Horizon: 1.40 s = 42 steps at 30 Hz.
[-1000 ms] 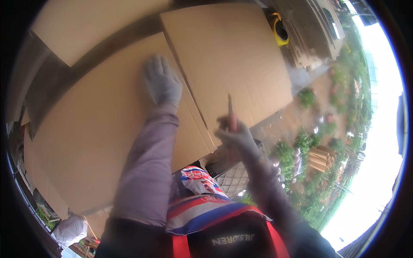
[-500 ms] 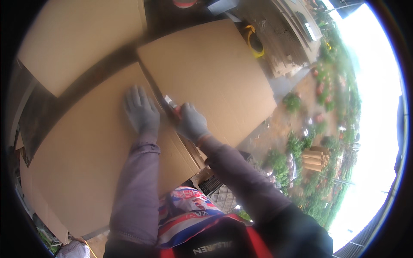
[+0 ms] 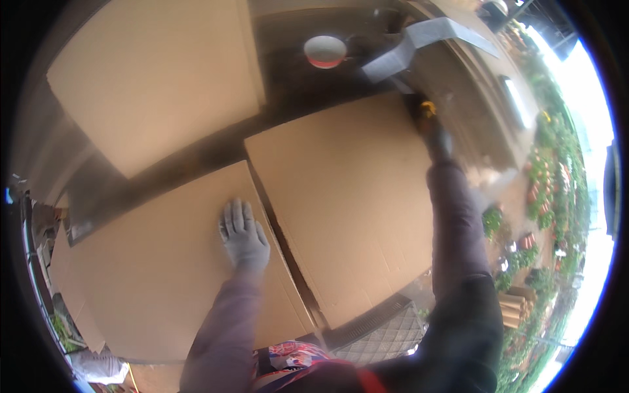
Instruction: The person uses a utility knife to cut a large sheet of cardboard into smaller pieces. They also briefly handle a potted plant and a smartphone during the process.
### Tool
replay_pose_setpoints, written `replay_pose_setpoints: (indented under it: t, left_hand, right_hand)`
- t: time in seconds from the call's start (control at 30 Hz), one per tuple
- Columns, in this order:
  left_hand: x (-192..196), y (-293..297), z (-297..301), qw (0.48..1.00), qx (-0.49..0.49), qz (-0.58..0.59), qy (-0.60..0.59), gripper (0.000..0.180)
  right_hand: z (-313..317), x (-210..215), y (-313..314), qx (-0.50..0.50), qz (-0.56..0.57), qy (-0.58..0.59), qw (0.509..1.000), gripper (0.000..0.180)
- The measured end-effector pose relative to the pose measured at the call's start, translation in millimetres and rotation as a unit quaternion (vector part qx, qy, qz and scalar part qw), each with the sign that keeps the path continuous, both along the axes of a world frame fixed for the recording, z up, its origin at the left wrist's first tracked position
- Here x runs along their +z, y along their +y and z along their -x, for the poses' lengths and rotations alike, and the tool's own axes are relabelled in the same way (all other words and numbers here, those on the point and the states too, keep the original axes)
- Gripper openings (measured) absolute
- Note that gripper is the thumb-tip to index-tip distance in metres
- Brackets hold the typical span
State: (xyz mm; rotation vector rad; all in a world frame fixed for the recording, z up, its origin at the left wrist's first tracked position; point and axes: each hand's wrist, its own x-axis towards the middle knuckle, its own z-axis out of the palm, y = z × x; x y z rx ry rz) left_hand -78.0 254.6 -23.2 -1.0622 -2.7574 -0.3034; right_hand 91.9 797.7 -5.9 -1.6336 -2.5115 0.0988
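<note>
1. Head view, looking down at three flat cardboard sheets on a dark surface [image 3: 308, 98].
2. Left hand [image 3: 244, 237] in a grey glove, fingers spread and palm pressed flat on the lower left cardboard sheet [image 3: 157, 288], near its right edge.
3. Just beside that edge, a narrow dark gap, then the middle cardboard sheet [image 3: 347, 209], lying a little tilted.
4. Right hand [image 3: 438, 141] also in a grey glove, stretched far out to the upper right corner of the middle cardboard sheet, blurred; seems closed around a small yellow and black tool [image 3: 426, 110], but cannot tell for sure how the fingers stand.
5. Third cardboard sheet [image 3: 157, 78] at the upper left, well apart from both hands.
6. Beyond the sheets, a white and red bowl [image 3: 325, 51] on the dark surface, and beside it a grey folded piece [image 3: 426, 39].
7. At the lower edge, a metal grid mat [image 3: 386, 337] under the near corner of the middle cardboard sheet.
8. On the right rim, green plants and pots [image 3: 544, 190] far below.
</note>
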Motion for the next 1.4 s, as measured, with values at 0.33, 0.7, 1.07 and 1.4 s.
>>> replay_pose_setpoints:
  t: [0.33, 0.7, 1.07, 1.4]
  left_hand:
    - [1.9, 0.0, 4.6, 1.000, 0.002, -0.018, -0.014, 0.049]
    - [-4.5, 1.5, 8.7, 1.000, -0.001, -0.014, 0.008, 0.050]
    - [-3.5, 3.1, 8.4, 0.997, 0.000, -0.070, -0.018, 0.050]
    - [10.8, 3.3, 6.5, 0.996, 0.010, -0.088, -0.031, 0.049]
  right_hand:
    - [-44.5, 24.3, 35.0, 0.034, 0.071, 0.146, 0.986, 0.012]
    - [31.2, 127.9, -2.5, 0.238, 0.257, 0.341, 0.873, 0.013]
    - [264.9, 68.7, -88.3, 0.458, 0.051, 0.052, 0.886, 0.033]
    - [244.1, 32.1, -128.4, 0.311, 0.255, 0.390, 0.829, 0.025]
